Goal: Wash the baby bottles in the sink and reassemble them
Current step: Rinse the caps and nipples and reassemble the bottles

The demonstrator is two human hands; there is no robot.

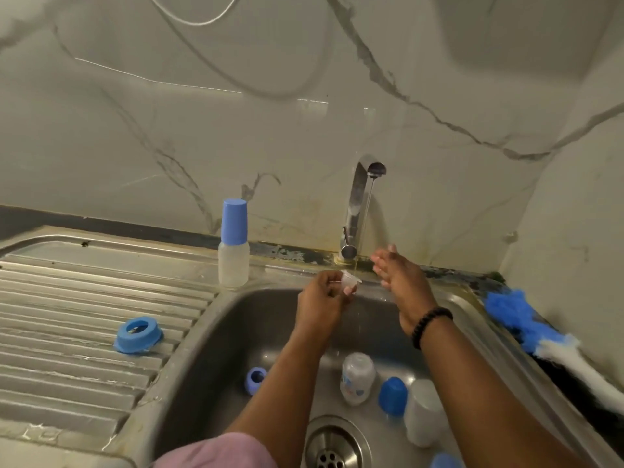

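- Presently, the left hand (324, 295) pinches a small clear silicone teat (351, 282) under the thin stream from the faucet (358, 211), over the far side of the sink basin (216, 349).
- The right hand (398, 271) holds nothing; its fingers are straight and lie together, just right of the stream.
- Handling judgement, teat: light, soft and wet, likely to slip or collapse if squeezed at the tip. Best held by its wider base flange, as the fingers appear to do; the exact contact is too small to confirm.
- In the basin, near side: a clear bottle body with print (358, 378), a blue cap (392, 396), a plain translucent bottle body (422, 413) lying right of it, and a blue collar ring (255, 380) to the left.
- Bottle bodies look like light, rigid plastic, slick when wet; take them round the barrel rather than the threaded neck.
- On the ribbed drainboard (67, 298), left: a second blue collar ring (137, 334). At the far rim stands an assembled bottle with blue cap (234, 244), upright.
- A blue and white bottle brush (540, 332) lies on the right rim.
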